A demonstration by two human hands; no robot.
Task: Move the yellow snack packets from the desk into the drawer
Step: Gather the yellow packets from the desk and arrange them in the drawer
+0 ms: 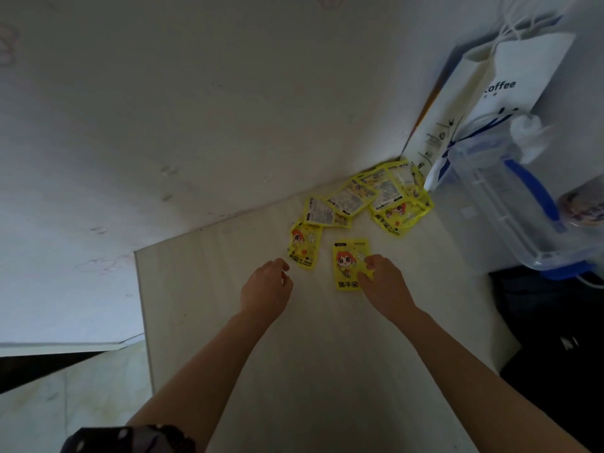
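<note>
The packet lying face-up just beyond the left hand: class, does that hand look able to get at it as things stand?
Probably yes. The left hand hovers empty just short of that packet, with only bare desk between them. The right hand is busy on another packet.

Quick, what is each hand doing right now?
Left hand: empty, fingers loosely curled, beside a packet at the pile's edge.
Right hand: fingers on the nearest yellow packet, lying on the desk.
</note>
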